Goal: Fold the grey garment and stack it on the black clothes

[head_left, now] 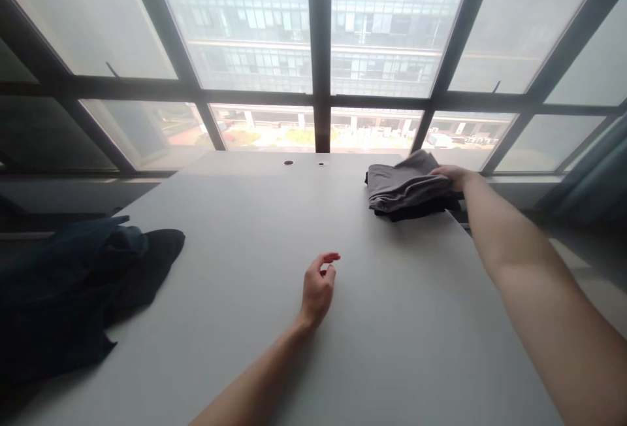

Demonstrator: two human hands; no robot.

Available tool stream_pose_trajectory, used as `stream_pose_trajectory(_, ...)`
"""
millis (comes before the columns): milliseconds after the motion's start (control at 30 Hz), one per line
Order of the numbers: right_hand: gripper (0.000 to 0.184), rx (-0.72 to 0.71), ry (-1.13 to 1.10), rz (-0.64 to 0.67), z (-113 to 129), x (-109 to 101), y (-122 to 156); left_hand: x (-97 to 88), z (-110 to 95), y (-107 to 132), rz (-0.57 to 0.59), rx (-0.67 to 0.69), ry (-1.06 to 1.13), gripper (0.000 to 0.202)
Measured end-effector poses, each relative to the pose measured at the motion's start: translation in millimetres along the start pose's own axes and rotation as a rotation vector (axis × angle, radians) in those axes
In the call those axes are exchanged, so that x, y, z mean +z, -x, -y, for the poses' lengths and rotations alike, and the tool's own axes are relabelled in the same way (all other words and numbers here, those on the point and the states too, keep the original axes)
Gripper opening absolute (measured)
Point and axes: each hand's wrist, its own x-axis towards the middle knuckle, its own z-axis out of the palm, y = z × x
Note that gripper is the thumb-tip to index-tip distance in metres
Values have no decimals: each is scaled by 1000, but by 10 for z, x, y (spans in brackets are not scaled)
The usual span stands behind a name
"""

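A folded grey garment [404, 181] lies on a black folded one [416, 209] near the right edge of the white table [235, 321]. My right hand [453, 176] grips the grey garment by its right side, where a corner is lifted a little; some of its fingers are hidden by the cloth. Over the middle of the table hovers my left hand [318, 285], holding nothing, its fingers loosely bent and the thumb apart from them. At the left edge is a heap of dark blue clothing [73, 282], with a darker piece [159, 256] sticking out of it.
Two small round holes [289, 163] are set in the far end of the table. Behind it stand large windows with dark frames [321, 53]. A blue curtain [592, 171] hangs at the far right.
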Motion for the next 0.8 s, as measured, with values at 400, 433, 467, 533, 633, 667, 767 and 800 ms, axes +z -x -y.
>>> stream_pose_trajectory(400,37,-90,188,-45,12,-185,-482,38,-33,13,11,-2,-23,30)
stream_pose_trajectory(433,39,-90,225,-81,-7,-184,-507,36,-33,14,12,0,-22,30)
stream_pose_trajectory(467,42,-85,266,-118,-48,-171,-521,33,-35,16,11,0,-21,30)
stream_pose_trajectory(533,50,-81,349,-197,-163,-107,-519,28,-38,20,8,-2,-19,30)
stream_pose_trajectory(633,54,-112,437,-340,-303,85,-436,34,-47,23,13,-6,-26,31)
stream_pose_trajectory(667,52,-151,465,-374,-317,176,-388,39,-50,24,19,-5,-33,31)
stream_pose_trajectory(767,52,-371,568,-362,-275,530,-188,59,-57,26,39,0,-61,32)
stream_pose_trajectory(800,54,-447,609,-316,-254,665,-105,63,-58,28,42,1,-69,32)
